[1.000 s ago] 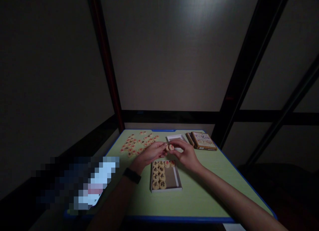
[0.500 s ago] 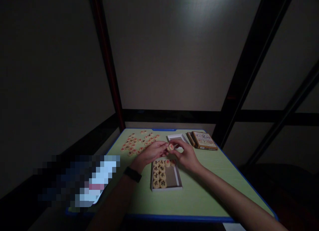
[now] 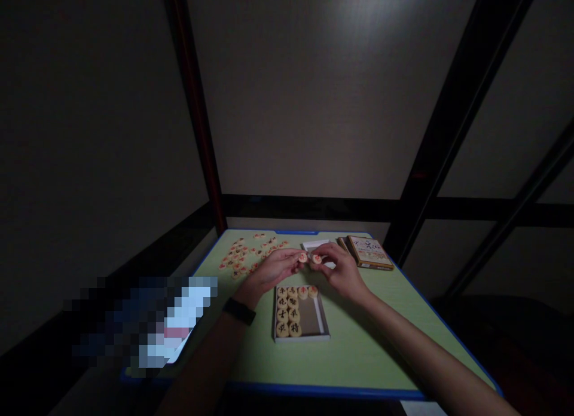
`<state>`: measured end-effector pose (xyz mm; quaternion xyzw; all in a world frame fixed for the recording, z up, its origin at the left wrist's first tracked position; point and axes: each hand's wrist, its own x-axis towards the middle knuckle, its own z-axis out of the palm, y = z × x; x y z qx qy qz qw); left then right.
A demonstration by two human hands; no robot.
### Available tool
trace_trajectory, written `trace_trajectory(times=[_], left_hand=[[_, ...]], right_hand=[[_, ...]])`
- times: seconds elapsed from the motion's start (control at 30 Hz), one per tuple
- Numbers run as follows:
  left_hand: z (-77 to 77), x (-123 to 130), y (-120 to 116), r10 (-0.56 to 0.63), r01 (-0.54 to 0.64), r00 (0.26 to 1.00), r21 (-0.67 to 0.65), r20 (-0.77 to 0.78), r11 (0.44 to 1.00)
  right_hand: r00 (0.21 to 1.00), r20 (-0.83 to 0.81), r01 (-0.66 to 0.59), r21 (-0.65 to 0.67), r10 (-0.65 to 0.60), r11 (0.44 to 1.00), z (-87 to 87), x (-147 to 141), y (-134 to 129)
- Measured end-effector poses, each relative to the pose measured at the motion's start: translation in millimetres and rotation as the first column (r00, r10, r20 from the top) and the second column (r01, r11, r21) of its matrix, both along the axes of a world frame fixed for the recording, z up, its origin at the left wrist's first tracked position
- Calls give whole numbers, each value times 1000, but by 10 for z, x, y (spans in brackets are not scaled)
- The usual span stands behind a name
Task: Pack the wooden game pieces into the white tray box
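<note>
Two red-marked discs, one to each hand

Left hand point(image 3: 275, 268): fingers together, nearly closed, a red-marked disc point(image 3: 302, 257) at the fingertips; right hand point(image 3: 343, 274): thumb and fingers in a narrow pinch on a second red-marked disc point(image 3: 317, 259); discs raised beyond the shallow box point(image 3: 302, 339), apart, marked faces visible; handling, as judged: a light grip on the rims. Discs pale, round, thick; box white-edged, holding eight black-marked discs in two columns, two red-marked at top right; loose discs point(image 3: 239, 254) scattered on the green table point(image 3: 359, 356), far left.
</note>
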<state>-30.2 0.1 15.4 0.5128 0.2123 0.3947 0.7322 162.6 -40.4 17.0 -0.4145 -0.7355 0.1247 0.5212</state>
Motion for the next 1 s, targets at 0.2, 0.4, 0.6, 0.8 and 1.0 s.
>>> trace_trajectory(times=[0.2,0.4,0.6,0.8,1.0], left_hand=[[-72,2,95,185,-184,983,-72,0,980],[-39,5,50,154,-156,987,-49,-41,987],[-13,7,16,136,-138,989,-25,-50,990],[-13,5,11,143,-144,988,-14,-56,989],[-44,5,26,143,-144,987,-3,-76,990]], right_hand=[[871,433,-141,-232,232,963,217,5,-240],[654,647,-125,-419,393,899,228,-122,-381],[637,676,-84,-417,370,905,202,-181,-400],[640,677,-32,-451,364,892,220,-174,-418],[643,689,0,-437,335,899,128,-211,-386]])
